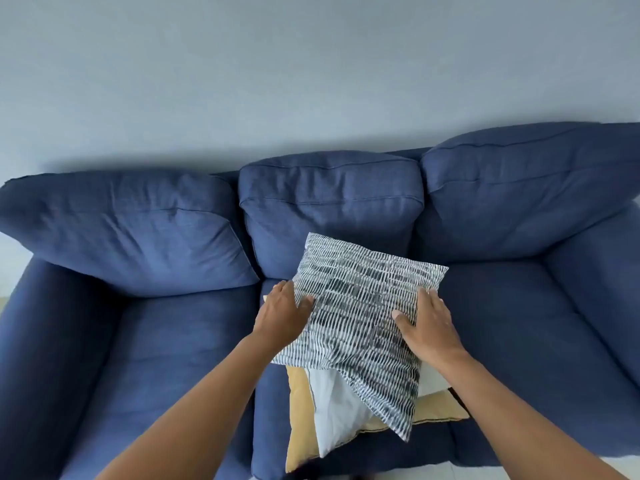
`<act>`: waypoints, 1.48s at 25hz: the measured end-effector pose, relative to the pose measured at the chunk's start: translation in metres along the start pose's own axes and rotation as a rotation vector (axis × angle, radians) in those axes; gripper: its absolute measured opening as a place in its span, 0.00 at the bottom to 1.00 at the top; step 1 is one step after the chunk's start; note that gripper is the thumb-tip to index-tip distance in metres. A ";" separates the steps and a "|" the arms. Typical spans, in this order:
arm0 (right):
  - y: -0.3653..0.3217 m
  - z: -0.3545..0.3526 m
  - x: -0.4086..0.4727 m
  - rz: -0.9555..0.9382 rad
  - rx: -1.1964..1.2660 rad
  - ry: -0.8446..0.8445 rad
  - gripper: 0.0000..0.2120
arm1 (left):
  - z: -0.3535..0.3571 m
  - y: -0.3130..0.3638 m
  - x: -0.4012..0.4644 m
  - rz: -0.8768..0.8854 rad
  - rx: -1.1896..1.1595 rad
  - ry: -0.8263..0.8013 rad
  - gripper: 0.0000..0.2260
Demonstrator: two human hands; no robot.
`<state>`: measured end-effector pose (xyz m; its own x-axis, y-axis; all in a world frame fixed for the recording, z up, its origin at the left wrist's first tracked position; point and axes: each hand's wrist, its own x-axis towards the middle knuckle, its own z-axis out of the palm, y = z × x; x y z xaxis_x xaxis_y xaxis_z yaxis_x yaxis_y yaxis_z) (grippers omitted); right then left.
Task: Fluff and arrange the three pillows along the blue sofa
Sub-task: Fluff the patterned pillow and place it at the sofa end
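Holding the patterned pillow (360, 317) with both hands at the frame centre.
Left hand (282, 315) and right hand (427, 327) grip its sides above the white pillow (336, 410) and yellow pillow (299, 420) on the sofa (156, 341).

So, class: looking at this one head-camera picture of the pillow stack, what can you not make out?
- White pillow: mostly covered by the patterned pillow.
- Yellow pillow: largely hidden under both; full shape unclear.
- Left hand and right hand: fingertips hidden behind the pillow's edges.
- Sofa: both ends cut by the frame edges.
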<state>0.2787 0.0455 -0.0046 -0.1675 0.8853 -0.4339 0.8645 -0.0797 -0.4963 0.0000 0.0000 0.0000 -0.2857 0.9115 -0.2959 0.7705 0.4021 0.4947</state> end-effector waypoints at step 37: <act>-0.195 0.026 -0.020 -0.131 0.926 -0.136 0.11 | -0.144 -0.144 -0.099 -0.341 -1.163 0.145 0.09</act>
<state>0.1016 0.0318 0.0810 -0.3414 0.8564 -0.3873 0.1247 -0.3672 -0.9218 -0.1646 -0.1359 0.0756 -0.4916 0.7157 -0.4961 -0.3044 0.3925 0.8679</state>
